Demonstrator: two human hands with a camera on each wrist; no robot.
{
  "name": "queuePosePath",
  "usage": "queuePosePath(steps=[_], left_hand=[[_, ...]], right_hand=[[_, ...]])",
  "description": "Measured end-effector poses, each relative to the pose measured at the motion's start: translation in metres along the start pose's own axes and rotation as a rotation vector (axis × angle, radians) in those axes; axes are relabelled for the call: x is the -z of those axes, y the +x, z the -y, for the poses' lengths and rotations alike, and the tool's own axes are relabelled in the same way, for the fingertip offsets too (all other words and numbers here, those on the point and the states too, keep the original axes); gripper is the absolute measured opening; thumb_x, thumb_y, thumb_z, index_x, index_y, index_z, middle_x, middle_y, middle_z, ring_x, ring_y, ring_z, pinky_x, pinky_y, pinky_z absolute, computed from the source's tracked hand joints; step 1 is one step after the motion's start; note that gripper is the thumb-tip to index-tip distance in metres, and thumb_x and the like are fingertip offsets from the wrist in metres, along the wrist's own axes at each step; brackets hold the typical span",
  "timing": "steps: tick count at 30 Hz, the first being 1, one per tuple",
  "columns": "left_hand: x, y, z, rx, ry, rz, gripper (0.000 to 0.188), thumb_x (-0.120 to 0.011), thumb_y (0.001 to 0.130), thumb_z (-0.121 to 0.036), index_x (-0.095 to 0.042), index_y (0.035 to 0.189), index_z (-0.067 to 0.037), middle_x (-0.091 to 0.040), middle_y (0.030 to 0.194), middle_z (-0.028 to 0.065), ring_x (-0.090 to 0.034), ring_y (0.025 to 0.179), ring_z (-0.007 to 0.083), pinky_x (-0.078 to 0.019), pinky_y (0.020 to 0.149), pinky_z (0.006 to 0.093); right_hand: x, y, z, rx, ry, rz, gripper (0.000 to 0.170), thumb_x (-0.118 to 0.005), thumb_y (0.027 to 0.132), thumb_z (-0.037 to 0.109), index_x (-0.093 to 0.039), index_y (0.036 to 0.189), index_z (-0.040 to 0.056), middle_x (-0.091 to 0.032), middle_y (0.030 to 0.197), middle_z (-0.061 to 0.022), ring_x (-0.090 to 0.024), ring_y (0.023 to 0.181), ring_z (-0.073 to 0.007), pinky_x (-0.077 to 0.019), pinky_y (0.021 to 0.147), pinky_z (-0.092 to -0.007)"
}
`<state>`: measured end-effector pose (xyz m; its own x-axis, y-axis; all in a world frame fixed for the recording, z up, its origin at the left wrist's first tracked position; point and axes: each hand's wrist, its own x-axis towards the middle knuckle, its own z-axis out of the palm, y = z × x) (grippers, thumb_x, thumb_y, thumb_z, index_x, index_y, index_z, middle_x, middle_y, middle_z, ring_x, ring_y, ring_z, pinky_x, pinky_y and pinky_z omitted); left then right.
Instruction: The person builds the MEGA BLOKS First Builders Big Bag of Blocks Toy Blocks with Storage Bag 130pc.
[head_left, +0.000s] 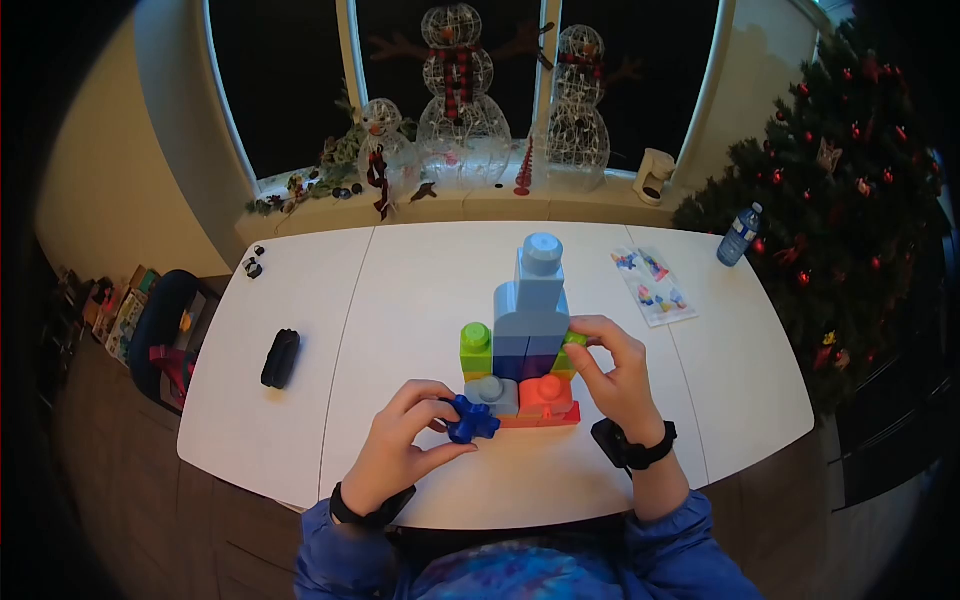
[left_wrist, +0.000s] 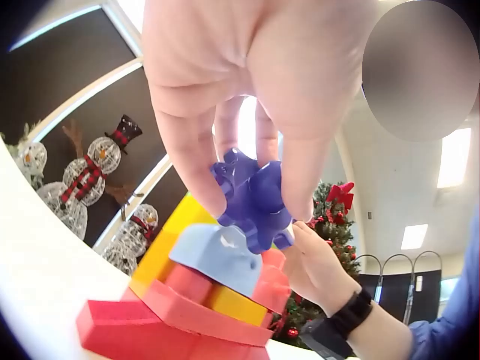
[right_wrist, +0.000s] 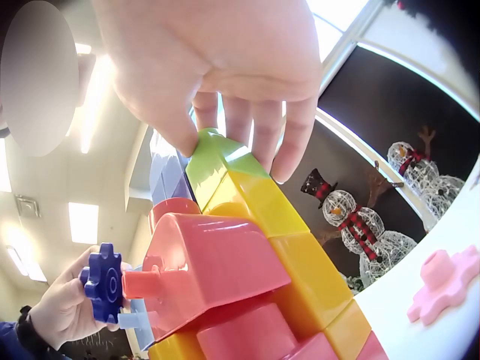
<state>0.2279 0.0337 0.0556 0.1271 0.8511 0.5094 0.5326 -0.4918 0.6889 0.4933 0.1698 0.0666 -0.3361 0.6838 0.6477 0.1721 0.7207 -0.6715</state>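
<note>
In the head view a tower of toy blocks stands upright: light blue blocks on top, green blocks at both sides, and a grey block and a red block with pegs in front. The left hand pinches a dark blue gear between thumb and fingers, before the grey block. The right hand grips the green block at the tower's right side; in the right wrist view its thumb and fingers are around that green block. The red block's peg points toward the gear.
A pink gear lies on the table in the right wrist view. On the white table are a black case, small dark items, a picture sheet and a water bottle.
</note>
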Motion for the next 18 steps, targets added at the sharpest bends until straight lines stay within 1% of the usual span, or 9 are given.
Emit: queuePosePath(steps=[2, 3, 9, 12, 18], left_hand=[[-0.010, -0.004, 0.000, 0.050, -0.068, 0.052, 0.040, -0.095, 0.072, -0.008, -0.067, 0.101, -0.003, -0.062, 0.119, 0.0125, -0.071, 0.097, 0.0216, -0.0641, 0.080, 0.0310], [-0.015, -0.004, 0.001, 0.054, -0.068, 0.049, 0.040, -0.096, 0.071, -0.009, -0.068, 0.099, -0.003, -0.063, 0.116, 0.0114, -0.071, 0.094, 0.0210, -0.0632, 0.079, 0.0311], [-0.029, -0.005, 0.006, 0.021, -0.018, 0.026, 0.035, -0.094, 0.073, -0.008, -0.068, 0.096, -0.003, -0.066, 0.109, 0.0100, -0.070, 0.088, 0.0220, -0.0605, 0.078, 0.0318], [-0.030, -0.005, 0.003, 0.034, -0.006, 0.028, 0.032, -0.093, 0.074, -0.006, -0.067, 0.094, -0.003, -0.067, 0.108, 0.0102, -0.070, 0.088, 0.0222, -0.0599, 0.078, 0.0315], [-0.028, -0.001, 0.004, -0.032, -0.028, 0.060, 0.032, -0.091, 0.074, -0.003, -0.065, 0.093, -0.006, -0.071, 0.108, 0.0103, -0.070, 0.090, 0.0245, -0.0581, 0.078, 0.0330]], right_hand=[[0.001, 0.000, 0.000, 0.001, 0.001, 0.000, 0.024, -0.073, 0.094, 0.005, -0.071, 0.118, 0.0020, -0.076, 0.106, -0.0135, -0.074, 0.091, -0.0248, -0.0571, 0.081, -0.0323], [0.001, 0.000, -0.001, -0.001, 0.004, 0.001, 0.024, -0.073, 0.094, 0.005, -0.071, 0.118, 0.0020, -0.076, 0.106, -0.0134, -0.074, 0.091, -0.0249, -0.0571, 0.081, -0.0324], [0.001, 0.000, -0.002, -0.003, 0.004, 0.012, 0.024, -0.073, 0.094, 0.006, -0.071, 0.118, 0.0018, -0.076, 0.106, -0.0134, -0.074, 0.093, -0.0252, -0.0572, 0.081, -0.0330], [0.002, 0.000, -0.002, 0.000, 0.007, 0.016, 0.024, -0.074, 0.094, 0.005, -0.071, 0.118, 0.0014, -0.076, 0.106, -0.0137, -0.074, 0.093, -0.0253, -0.0574, 0.081, -0.0329], [0.003, 0.001, -0.003, 0.014, 0.005, 0.021, 0.024, -0.074, 0.094, 0.005, -0.071, 0.117, 0.0007, -0.076, 0.107, -0.0140, -0.074, 0.094, -0.0252, -0.0577, 0.081, -0.0329]])
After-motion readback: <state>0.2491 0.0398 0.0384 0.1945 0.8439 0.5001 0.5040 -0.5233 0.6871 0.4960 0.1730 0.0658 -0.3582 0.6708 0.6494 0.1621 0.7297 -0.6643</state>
